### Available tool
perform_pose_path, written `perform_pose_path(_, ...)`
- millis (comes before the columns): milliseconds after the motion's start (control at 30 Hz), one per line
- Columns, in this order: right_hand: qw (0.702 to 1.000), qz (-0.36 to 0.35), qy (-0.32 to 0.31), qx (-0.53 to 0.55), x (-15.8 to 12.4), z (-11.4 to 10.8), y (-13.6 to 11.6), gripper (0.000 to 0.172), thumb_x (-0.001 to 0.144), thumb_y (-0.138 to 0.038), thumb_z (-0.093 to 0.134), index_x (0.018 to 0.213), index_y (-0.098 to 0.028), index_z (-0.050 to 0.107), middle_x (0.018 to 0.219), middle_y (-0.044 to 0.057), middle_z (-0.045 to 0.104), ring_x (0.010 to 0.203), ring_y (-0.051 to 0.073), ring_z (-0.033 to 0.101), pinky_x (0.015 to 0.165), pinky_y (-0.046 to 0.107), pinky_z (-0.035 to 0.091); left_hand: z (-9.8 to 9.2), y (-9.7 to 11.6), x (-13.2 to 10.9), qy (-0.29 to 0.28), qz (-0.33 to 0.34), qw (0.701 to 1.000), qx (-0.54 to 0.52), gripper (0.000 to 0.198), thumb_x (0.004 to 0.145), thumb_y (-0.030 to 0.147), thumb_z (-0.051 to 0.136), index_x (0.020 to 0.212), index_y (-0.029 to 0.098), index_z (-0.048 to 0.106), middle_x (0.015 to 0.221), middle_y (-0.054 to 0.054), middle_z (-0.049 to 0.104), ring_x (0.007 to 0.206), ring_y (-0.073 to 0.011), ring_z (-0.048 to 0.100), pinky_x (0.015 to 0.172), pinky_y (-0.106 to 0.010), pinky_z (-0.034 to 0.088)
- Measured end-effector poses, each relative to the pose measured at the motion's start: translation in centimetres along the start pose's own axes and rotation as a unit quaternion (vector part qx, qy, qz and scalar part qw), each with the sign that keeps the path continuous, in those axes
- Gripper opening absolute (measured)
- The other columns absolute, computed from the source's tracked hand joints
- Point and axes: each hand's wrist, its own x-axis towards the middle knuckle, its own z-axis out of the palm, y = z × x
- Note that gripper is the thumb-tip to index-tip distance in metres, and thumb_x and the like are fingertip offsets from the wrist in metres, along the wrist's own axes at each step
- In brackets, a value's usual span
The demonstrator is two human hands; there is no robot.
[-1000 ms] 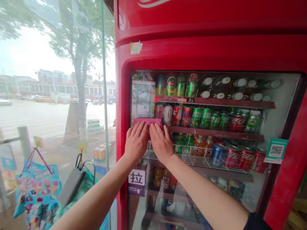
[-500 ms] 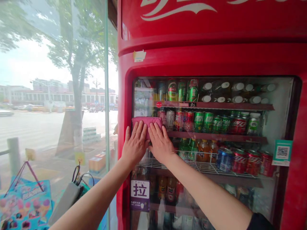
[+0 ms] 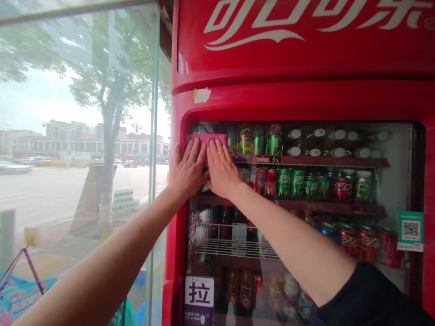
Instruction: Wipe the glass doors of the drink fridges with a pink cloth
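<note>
Pressing a pink cloth (image 3: 206, 138) flat against the fridge's glass door (image 3: 387, 190), tucked up in the top-left corner right by the red frame (image 3: 176, 181), with loads of open glass to the right and below. Both hands, left hand (image 3: 187, 171) and right hand (image 3: 220, 170), lying side by side with fingers spread out flat, not gripping. One cloth, peeking out just above the fingertips (image 3: 196, 144).
</note>
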Motion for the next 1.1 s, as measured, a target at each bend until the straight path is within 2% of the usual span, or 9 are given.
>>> perform_pose_path(133, 1.0, -0.004, -0.004, 0.003, -0.8, 0.1, 0.0, 0.106, 0.094, -0.039, 0.077, 0.173, 0.009, 0.025, 0.186, 0.029, 0.011, 0.176, 0.042, 0.005, 0.146, 0.056, 0.004, 0.4, 0.4, -0.8, 0.001, -0.003, 1.0, 0.0, 0.084, 0.106, 0.044, 0.058, 0.178, 0.013, 0.028, 0.185, -0.023, 0.024, 0.174, -0.0398, 0.022, 0.141, -0.068, 0.003)
perform_pose_path(267, 1.0, -0.009, -0.027, 0.001, -4.5, 1.3, -1.5, 0.105, 0.096, -0.044, 0.076, 0.174, 0.007, 0.027, 0.185, 0.027, 0.01, 0.176, 0.041, 0.007, 0.145, 0.057, 0.009, 1.0, 1.7, -4.6, -0.009, -0.002, 1.0, 0.004, 0.088, 0.105, 0.046, 0.062, 0.179, 0.013, 0.027, 0.184, -0.023, 0.026, 0.173, -0.0406, 0.024, 0.142, -0.067, 0.008)
perform_pose_path(433, 0.999, -0.024, -0.03, -0.006, -9.9, 3.5, -3.8, 0.104, 0.099, -0.048, 0.075, 0.176, 0.002, 0.025, 0.185, 0.023, 0.01, 0.176, 0.04, 0.01, 0.144, 0.059, 0.019, 1.3, 3.2, -10.1, -0.024, 0.013, 1.0, 0.012, 0.077, 0.107, 0.04, 0.057, 0.175, 0.009, 0.037, 0.182, -0.022, 0.029, 0.171, -0.0416, 0.03, 0.142, -0.068, 0.014)
perform_pose_path(533, 0.999, -0.027, -0.021, -0.016, -11.0, 4.3, -4.4, 0.099, 0.102, -0.043, 0.072, 0.176, 0.002, 0.025, 0.185, 0.023, 0.011, 0.175, 0.039, 0.014, 0.144, 0.058, 0.023, 1.2, 3.0, -11.2, -0.025, 0.031, 0.999, 0.014, 0.072, 0.108, 0.036, 0.054, 0.174, 0.01, 0.04, 0.182, -0.02, 0.031, 0.17, -0.0401, 0.032, 0.143, -0.065, 0.012)
perform_pose_path(633, 1.0, -0.01, -0.012, -0.011, -9.1, 3.9, -3.9, 0.09, 0.105, -0.037, 0.067, 0.176, 0.001, 0.026, 0.186, 0.022, 0.012, 0.175, 0.038, 0.016, 0.144, 0.058, 0.024, 0.7, 1.8, -9.2, -0.016, 0.042, 0.999, 0.01, 0.068, 0.109, 0.032, 0.051, 0.173, 0.012, 0.041, 0.182, -0.021, 0.032, 0.17, -0.04, 0.034, 0.142, -0.066, 0.013)
perform_pose_path(800, 0.999, 0.047, 0.012, -0.014, -1.8, 1.0, -2.2, 0.076, 0.108, -0.023, 0.053, 0.175, 0.002, 0.029, 0.185, 0.024, 0.019, 0.175, 0.038, 0.016, 0.145, 0.057, 0.017, -0.5, -1.0, -1.8, 0.028, 0.048, 0.998, -0.008, 0.064, 0.111, 0.032, 0.047, 0.172, 0.013, 0.044, 0.178, -0.024, 0.039, 0.167, -0.0415, 0.039, 0.14, -0.071, 0.013)
perform_pose_path(900, 0.997, 0.075, 0.013, -0.032, 2.0, -0.4, -1.2, 0.077, 0.105, -0.019, 0.052, 0.175, 0.004, 0.028, 0.186, 0.025, 0.018, 0.175, 0.039, 0.015, 0.146, 0.056, 0.012, -0.9, -2.1, 1.8, 0.058, 0.044, 0.997, -0.024, 0.064, 0.111, 0.034, 0.048, 0.172, 0.016, 0.045, 0.18, -0.024, 0.037, 0.168, -0.0417, 0.038, 0.139, -0.073, 0.013)
perform_pose_path(1000, 0.997, 0.07, 0.011, -0.033, 3.7, -0.9, -0.2, 0.088, 0.103, -0.029, 0.06, 0.175, 0.005, 0.024, 0.187, 0.025, 0.013, 0.176, 0.039, 0.009, 0.146, 0.057, 0.009, -0.9, -2.4, 3.5, 0.072, 0.033, 0.996, -0.041, 0.064, 0.11, 0.035, 0.048, 0.172, 0.017, 0.046, 0.181, -0.022, 0.035, 0.169, -0.0415, 0.036, 0.14, -0.071, 0.01)
perform_pose_path(1100, 0.998, 0.048, 0.008, -0.035, 3.7, -1.2, 0.7, 0.093, 0.102, -0.036, 0.064, 0.175, 0.005, 0.024, 0.187, 0.025, 0.012, 0.176, 0.039, 0.009, 0.146, 0.057, 0.006, -0.6, -1.7, 3.7, 0.069, 0.016, 0.996, -0.045, 0.065, 0.111, 0.036, 0.047, 0.172, 0.016, 0.045, 0.181, -0.022, 0.035, 0.169, -0.0426, 0.034, 0.14, -0.073, 0.008)
